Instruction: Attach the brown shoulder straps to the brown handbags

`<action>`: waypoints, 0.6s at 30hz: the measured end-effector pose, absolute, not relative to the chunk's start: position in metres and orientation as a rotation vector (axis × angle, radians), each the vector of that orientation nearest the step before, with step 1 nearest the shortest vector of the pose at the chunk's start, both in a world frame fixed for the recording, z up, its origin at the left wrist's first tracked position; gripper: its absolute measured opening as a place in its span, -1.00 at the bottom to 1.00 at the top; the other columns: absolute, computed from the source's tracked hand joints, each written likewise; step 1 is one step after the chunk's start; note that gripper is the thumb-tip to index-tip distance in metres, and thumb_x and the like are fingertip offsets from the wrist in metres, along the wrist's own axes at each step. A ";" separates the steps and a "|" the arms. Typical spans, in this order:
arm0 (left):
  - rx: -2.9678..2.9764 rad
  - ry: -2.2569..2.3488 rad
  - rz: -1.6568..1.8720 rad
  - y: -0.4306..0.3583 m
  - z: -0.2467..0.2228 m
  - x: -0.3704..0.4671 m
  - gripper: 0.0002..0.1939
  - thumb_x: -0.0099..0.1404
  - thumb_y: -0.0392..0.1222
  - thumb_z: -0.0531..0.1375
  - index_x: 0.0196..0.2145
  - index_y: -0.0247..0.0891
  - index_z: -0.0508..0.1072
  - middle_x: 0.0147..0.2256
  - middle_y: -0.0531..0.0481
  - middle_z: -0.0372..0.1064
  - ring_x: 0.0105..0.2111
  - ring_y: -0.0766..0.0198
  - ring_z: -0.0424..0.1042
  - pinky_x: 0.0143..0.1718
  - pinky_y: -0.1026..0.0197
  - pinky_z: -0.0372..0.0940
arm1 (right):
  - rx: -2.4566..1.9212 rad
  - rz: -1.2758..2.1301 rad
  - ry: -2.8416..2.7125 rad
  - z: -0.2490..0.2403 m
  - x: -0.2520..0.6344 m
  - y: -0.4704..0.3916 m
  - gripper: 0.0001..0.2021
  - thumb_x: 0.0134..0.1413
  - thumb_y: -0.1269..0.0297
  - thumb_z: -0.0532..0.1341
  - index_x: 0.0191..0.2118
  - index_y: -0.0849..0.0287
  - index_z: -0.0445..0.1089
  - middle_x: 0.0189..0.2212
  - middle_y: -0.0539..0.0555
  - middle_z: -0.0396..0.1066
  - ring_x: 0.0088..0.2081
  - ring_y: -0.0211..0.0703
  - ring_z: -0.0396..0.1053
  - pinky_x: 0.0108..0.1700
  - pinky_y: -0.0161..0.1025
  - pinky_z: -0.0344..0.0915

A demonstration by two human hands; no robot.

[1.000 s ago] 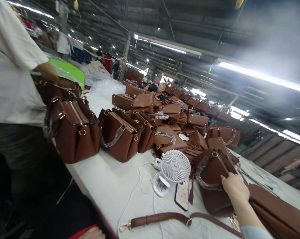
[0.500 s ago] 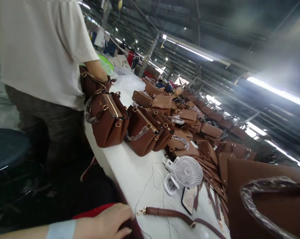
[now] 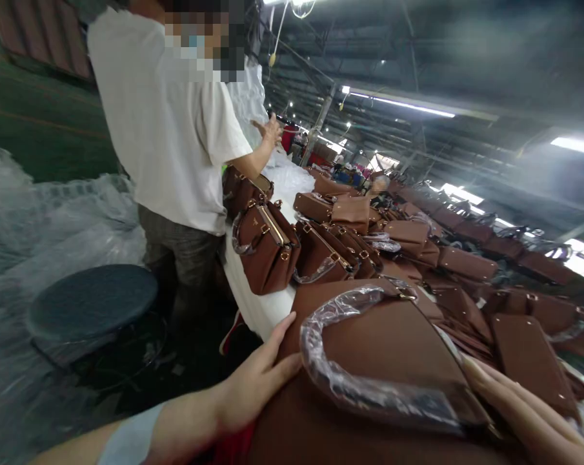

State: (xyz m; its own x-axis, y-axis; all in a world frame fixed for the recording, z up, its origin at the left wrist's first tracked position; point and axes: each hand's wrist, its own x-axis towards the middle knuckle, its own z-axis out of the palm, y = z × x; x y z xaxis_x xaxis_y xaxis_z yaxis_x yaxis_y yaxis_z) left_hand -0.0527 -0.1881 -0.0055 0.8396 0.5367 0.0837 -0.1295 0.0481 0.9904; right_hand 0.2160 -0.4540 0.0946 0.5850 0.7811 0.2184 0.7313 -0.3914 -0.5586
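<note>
A large brown handbag (image 3: 369,336) with a plastic-wrapped handle fills the lower middle, close to the camera. My left hand (image 3: 257,381) holds its left side, thumb over the front face, fingers along the edge. On the opposite side my right hand (image 3: 519,400) presses against the bag, its fingers partly hidden behind it. Beyond the bag, other brown handbags (image 3: 267,248) stand upright on the white table (image 3: 243,284), some with wrapped handles.
A person in a white shirt (image 3: 170,123) stands at the table's left side, one arm raised. A round blue stool (image 3: 95,300) is at the left, near heaped clear plastic (image 3: 69,226). Many brown bags (image 3: 470,261) cover the right side.
The large bag has moved from the right edge to the middle, now between both my hands. My right hand has come into view. The other person's arm has risen off the bags.
</note>
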 end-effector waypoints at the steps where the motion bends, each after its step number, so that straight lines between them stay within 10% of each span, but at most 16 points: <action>1: 1.356 0.332 0.496 -0.168 -0.015 -0.047 -0.31 0.28 0.21 0.16 0.26 -0.13 0.23 0.21 -0.15 0.26 0.21 -0.02 0.26 0.21 -0.10 0.20 | -2.119 0.166 -1.193 0.088 0.202 -0.435 -0.50 0.22 -0.03 0.01 0.22 -0.10 0.32 0.02 0.12 0.49 0.00 0.27 0.47 -0.08 0.19 0.51; 6: 1.259 0.563 0.367 -0.067 -0.045 -0.034 -0.48 -0.04 0.27 0.35 -0.37 -0.28 0.57 -0.26 -0.18 0.56 -0.08 -0.08 0.48 0.09 -0.11 0.27 | -1.624 0.625 -1.243 0.081 0.137 -0.330 -0.49 0.34 0.00 -0.09 0.28 0.03 0.21 0.18 0.18 0.34 0.11 0.16 0.39 0.06 0.20 0.43; 14: 1.125 0.679 0.998 -0.082 -0.040 -0.073 -0.34 0.29 0.36 0.01 -0.14 -0.32 0.51 -0.10 -0.19 0.50 -0.01 0.04 0.43 0.15 0.01 0.21 | -1.890 -0.248 -2.083 0.037 0.156 -0.226 -0.61 0.35 0.09 -0.01 0.08 0.08 0.43 0.08 0.09 0.45 0.19 0.11 0.29 0.28 0.32 0.02; 18: 1.204 0.776 1.253 -0.113 -0.048 -0.070 -0.43 0.31 0.28 0.07 -0.04 -0.28 0.44 -0.04 -0.16 0.45 0.03 0.09 0.38 0.16 0.07 0.18 | -1.872 -0.446 -2.050 0.016 0.163 -0.211 -0.61 0.38 0.19 -0.07 0.03 0.17 0.46 0.01 0.12 0.49 0.09 0.03 0.35 0.23 0.13 0.16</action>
State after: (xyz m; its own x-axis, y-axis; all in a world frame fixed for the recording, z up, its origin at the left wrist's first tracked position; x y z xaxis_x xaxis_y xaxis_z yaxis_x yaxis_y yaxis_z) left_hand -0.0699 -0.1128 -0.0481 0.2045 0.9645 0.1674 -0.2805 -0.1061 0.9540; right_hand 0.1635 -0.2108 0.0163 -0.0835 0.8932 0.4419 0.9960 0.0887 0.0091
